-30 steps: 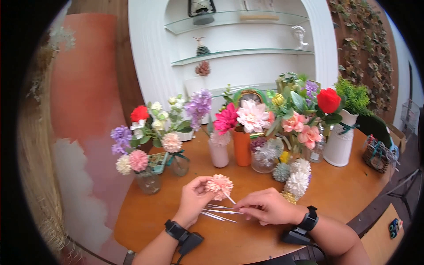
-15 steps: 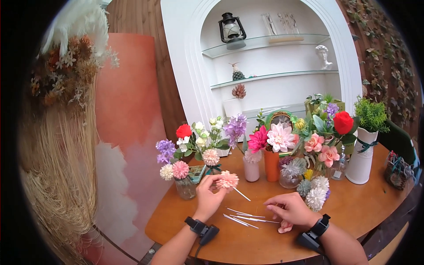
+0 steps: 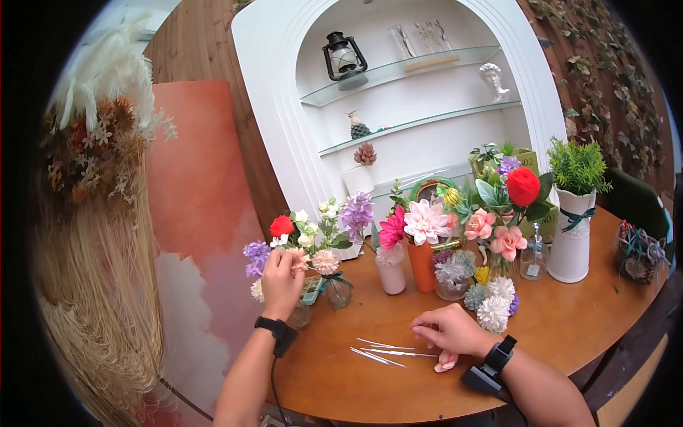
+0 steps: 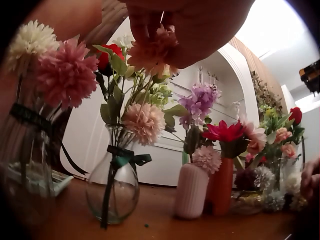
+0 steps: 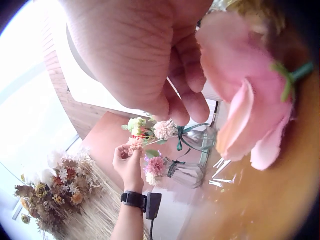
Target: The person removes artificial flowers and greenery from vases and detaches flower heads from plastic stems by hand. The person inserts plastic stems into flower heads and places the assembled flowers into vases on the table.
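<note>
My left hand (image 3: 282, 286) pinches a peach pompom flower (image 4: 155, 52) up at the height of the blooms on the table's left side. Its fingers partly cover the flower. Just beyond stands a glass vase (image 4: 112, 192) with a dark green ribbon, holding a peach pompom bloom and greenery. A second glass vase (image 5: 189, 173) with pink and cream blooms is close by. Over the table, my right hand (image 3: 455, 331) holds nothing, its fingers loosely bent. A pink flower (image 5: 250, 100) lies under it, beside several thin white sticks (image 3: 384, 351).
Along the back of the wooden table (image 3: 341, 391) stand a pink vase (image 3: 390, 277), an orange vase (image 3: 421, 267) and a white pitcher (image 3: 569, 238) with greenery. White pompom flowers (image 3: 493, 313) lie beyond my right hand. A basket (image 3: 637, 256) sits at the right edge.
My left hand has carried the peach flower away from the white sticks, left and up to the vases. The right hand has drawn back from the sticks, and the pink flower below it now shows.
</note>
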